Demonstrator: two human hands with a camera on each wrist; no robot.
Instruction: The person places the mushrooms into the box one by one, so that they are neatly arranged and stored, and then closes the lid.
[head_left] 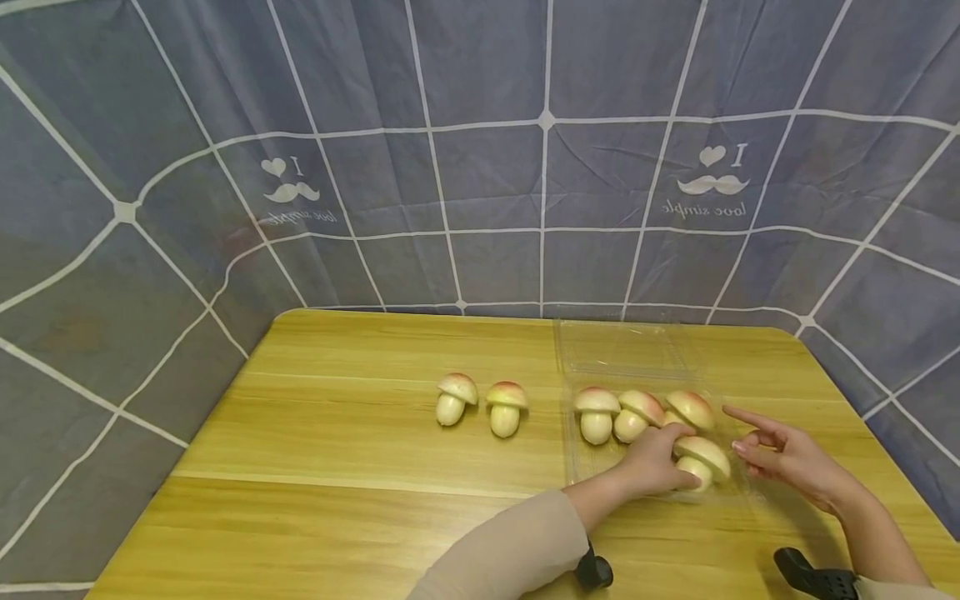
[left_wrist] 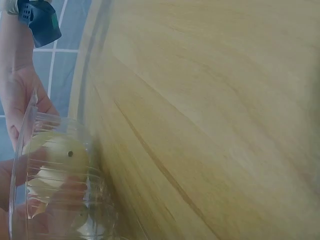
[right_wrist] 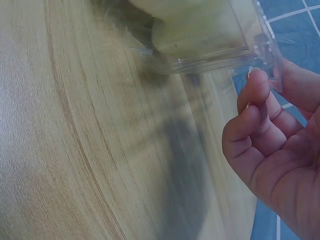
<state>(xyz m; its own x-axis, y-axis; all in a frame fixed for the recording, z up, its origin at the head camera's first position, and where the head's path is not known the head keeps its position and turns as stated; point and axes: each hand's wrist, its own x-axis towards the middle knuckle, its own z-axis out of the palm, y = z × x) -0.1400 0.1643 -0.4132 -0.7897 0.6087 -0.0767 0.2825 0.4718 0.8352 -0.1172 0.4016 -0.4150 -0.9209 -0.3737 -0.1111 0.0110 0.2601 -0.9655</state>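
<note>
Grey-blue curtain (head_left: 487, 183): hung behind your work and along both sides, ruled in a white grid;
Table (head_left: 300, 467): wood-grained; it carried everything you were handling;
Clear container (head_left: 588, 462): stood on the table's right half; its lid (head_left: 622, 346) lay folded back on the far side, not yet closed;
Left hand (head_left: 652, 461): your fingers pinched the held mushroom (head_left: 702, 462) at the container's near right part; whether it rested on the bottom could not be told;
Right hand (head_left: 795, 454): your index finger was straight and the others bent, beside the container's right edge; whether they pinched the rim or merely touched it could not be told;
Row of mushrooms (head_left: 638, 415): three sat side by side inside; counting the held one, you had four there and seemed past halfway;
Loose pair of mushrooms (head_left: 507, 408): both lay on the table, left of the container; these seemed to be what you had left;
Letters (head_left: 703, 209): mirrored white print on the curtain read "I", a heart, then "love simple" under a moustache; it appeared twice; you had no readable brand elsewhere.
</note>
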